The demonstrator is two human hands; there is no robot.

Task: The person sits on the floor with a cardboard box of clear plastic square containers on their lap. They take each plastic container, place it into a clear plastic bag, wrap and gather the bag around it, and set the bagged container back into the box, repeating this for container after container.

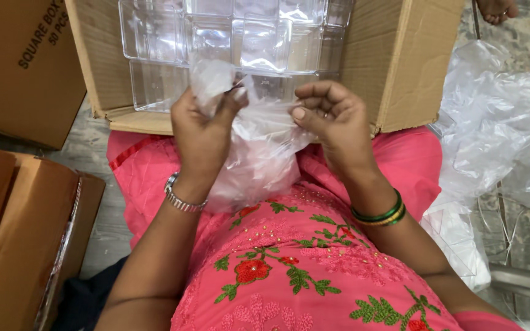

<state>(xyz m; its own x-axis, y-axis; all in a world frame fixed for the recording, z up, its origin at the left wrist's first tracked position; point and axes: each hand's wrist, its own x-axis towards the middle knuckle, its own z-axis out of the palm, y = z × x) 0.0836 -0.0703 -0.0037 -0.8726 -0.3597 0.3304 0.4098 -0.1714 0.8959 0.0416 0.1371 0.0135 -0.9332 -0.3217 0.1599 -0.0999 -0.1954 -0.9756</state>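
The left hand (202, 132) and right hand (332, 119) both pinch a clear plastic bag (259, 156) held over the lap. Just beyond, an open cardboard box (400, 67) holds clear plastic trays (228, 37); loose plastic wrap (498, 122) lies at the right.

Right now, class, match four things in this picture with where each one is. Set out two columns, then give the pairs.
1 clear plastic bag
2 clear boxes
3 green bangles
4 metal watch

A left wrist
B held by both hands
C in the open carton
D right wrist

Pairs: 1-B, 2-C, 3-D, 4-A
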